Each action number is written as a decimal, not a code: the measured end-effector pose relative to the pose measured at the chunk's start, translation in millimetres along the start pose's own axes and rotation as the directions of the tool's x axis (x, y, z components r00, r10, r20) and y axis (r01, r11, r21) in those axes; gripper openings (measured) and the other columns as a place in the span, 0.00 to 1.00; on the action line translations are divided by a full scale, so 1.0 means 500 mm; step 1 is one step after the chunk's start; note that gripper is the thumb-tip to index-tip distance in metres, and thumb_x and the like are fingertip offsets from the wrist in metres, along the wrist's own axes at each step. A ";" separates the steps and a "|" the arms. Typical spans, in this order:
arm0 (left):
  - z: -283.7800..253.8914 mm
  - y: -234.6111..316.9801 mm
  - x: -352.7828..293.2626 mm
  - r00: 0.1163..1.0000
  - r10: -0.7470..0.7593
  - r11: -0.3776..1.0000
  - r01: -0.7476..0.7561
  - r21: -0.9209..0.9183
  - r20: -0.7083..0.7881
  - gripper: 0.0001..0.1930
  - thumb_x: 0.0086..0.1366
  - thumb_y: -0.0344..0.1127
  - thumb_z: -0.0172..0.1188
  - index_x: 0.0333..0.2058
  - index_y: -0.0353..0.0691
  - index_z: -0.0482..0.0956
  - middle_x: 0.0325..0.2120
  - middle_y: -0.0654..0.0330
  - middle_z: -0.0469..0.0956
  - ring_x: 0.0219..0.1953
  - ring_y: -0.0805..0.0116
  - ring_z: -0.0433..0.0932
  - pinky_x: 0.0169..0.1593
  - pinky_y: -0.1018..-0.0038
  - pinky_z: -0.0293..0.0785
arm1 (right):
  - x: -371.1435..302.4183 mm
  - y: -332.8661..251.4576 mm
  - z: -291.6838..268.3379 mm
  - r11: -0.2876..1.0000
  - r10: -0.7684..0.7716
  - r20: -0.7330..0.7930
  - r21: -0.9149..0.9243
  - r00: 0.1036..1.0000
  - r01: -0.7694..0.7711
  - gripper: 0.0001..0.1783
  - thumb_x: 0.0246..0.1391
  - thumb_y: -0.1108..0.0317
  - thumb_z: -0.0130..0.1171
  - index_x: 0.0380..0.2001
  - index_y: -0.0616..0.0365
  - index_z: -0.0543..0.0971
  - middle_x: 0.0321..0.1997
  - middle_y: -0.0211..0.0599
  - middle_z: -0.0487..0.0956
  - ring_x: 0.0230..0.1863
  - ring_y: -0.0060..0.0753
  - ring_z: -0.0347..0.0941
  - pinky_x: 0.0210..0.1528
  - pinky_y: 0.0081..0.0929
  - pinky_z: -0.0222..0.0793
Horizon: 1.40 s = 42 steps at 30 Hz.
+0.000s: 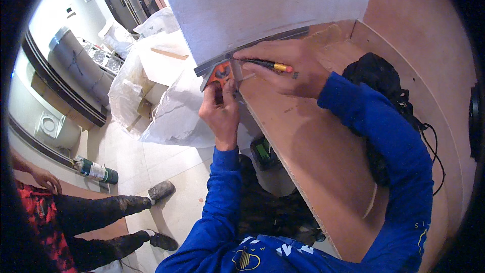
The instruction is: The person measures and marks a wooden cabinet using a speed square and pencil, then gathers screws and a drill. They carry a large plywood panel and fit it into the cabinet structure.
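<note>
A broad, pinkish-brown tabletop (303,146) stretches from near to far on the right, its left edge pale and rough. A dark straightedge (293,34) runs along its far end—whether it rests fully there is unclear. A black bundle (376,73) lies on the right side, a thin black cable (440,159) beside it. Lower left, the pale tiled floor (124,156) carries bulky white sacks (172,119)—far left—and a person's shoes (162,192).

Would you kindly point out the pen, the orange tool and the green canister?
Pen (265,63): head view, on its dark barrel.
Orange tool (217,77): head view, on its orange body.
Green canister (98,171): head view, on its side.
</note>
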State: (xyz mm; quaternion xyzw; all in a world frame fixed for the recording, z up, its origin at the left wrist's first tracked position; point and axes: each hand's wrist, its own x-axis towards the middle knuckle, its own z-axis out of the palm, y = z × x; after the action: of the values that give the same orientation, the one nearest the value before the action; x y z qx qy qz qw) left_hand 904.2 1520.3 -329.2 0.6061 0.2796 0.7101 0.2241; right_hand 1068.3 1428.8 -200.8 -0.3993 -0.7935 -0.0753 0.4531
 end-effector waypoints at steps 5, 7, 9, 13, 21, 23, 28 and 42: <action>-0.004 0.005 -0.002 1.000 -0.017 0.999 0.017 0.034 0.021 0.08 0.65 0.31 0.70 0.35 0.33 0.82 0.24 0.51 0.84 0.26 0.71 0.83 0.32 0.72 0.77 | 0.012 0.002 0.020 1.000 -0.021 -0.003 0.015 1.000 0.021 0.16 0.60 0.63 0.66 0.48 0.58 0.85 0.46 0.48 0.86 0.47 0.53 0.83 0.49 0.40 0.79; -0.004 0.005 -0.003 0.999 -0.026 1.000 0.025 0.018 0.024 0.08 0.65 0.31 0.70 0.35 0.32 0.82 0.24 0.51 0.84 0.26 0.71 0.83 0.32 0.72 0.77 | 0.016 0.004 0.023 0.999 -0.029 -0.007 0.016 1.000 0.029 0.15 0.60 0.63 0.66 0.48 0.58 0.85 0.46 0.48 0.86 0.47 0.53 0.84 0.49 0.40 0.79; -0.002 0.003 -0.003 0.999 -0.030 0.999 0.030 0.032 0.008 0.08 0.65 0.31 0.70 0.35 0.32 0.82 0.24 0.51 0.84 0.25 0.71 0.83 0.32 0.72 0.77 | 0.017 0.008 0.018 1.000 -0.025 -0.003 -0.005 1.000 0.025 0.16 0.60 0.63 0.66 0.48 0.58 0.85 0.46 0.48 0.86 0.47 0.52 0.84 0.49 0.40 0.79; -0.001 0.003 -0.003 0.999 -0.049 0.999 0.049 0.021 0.001 0.08 0.65 0.32 0.70 0.34 0.32 0.82 0.24 0.51 0.84 0.25 0.72 0.82 0.32 0.72 0.77 | 0.011 0.016 -0.014 0.997 0.058 0.055 -0.062 0.997 -0.054 0.14 0.60 0.65 0.66 0.48 0.58 0.86 0.46 0.47 0.87 0.47 0.48 0.85 0.50 0.38 0.79; 0.000 0.015 -0.002 0.999 -0.045 0.999 0.045 0.028 -0.003 0.09 0.66 0.33 0.70 0.34 0.32 0.82 0.24 0.52 0.85 0.25 0.72 0.83 0.32 0.73 0.77 | 0.026 0.000 0.014 0.997 -0.017 0.020 -0.076 1.000 0.019 0.13 0.60 0.69 0.66 0.47 0.60 0.86 0.45 0.46 0.87 0.45 0.44 0.86 0.49 0.34 0.80; 0.005 0.013 -0.003 0.999 -0.046 0.999 0.046 0.000 -0.019 0.09 0.66 0.33 0.70 0.34 0.32 0.82 0.24 0.53 0.85 0.26 0.72 0.83 0.32 0.73 0.77 | 0.027 -0.007 0.018 0.999 -0.013 0.056 -0.044 0.998 0.015 0.13 0.60 0.70 0.67 0.46 0.60 0.86 0.45 0.46 0.87 0.45 0.44 0.86 0.49 0.34 0.80; 0.000 0.007 -0.004 0.999 -0.047 0.998 0.047 0.040 -0.001 0.09 0.66 0.33 0.70 0.34 0.33 0.82 0.24 0.53 0.85 0.26 0.73 0.83 0.32 0.73 0.77 | 0.025 -0.002 -0.015 0.995 0.038 0.070 -0.098 0.997 -0.031 0.13 0.59 0.69 0.67 0.46 0.60 0.86 0.45 0.46 0.87 0.46 0.45 0.86 0.50 0.36 0.80; -0.003 0.014 -0.004 1.000 -0.021 0.996 0.022 0.090 -0.008 0.09 0.65 0.33 0.71 0.34 0.33 0.82 0.24 0.52 0.84 0.25 0.70 0.83 0.32 0.71 0.77 | 0.030 0.005 -0.016 0.982 0.110 0.058 -0.163 0.992 -0.099 0.13 0.60 0.68 0.66 0.47 0.60 0.86 0.46 0.47 0.87 0.47 0.43 0.85 0.51 0.35 0.80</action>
State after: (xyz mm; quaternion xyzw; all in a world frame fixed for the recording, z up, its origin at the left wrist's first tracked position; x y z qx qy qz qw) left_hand 903.3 1513.5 -326.3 0.6099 0.3188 0.6965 0.2032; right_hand 1071.3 1435.0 -185.2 -0.4776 -0.7775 -0.1014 0.3964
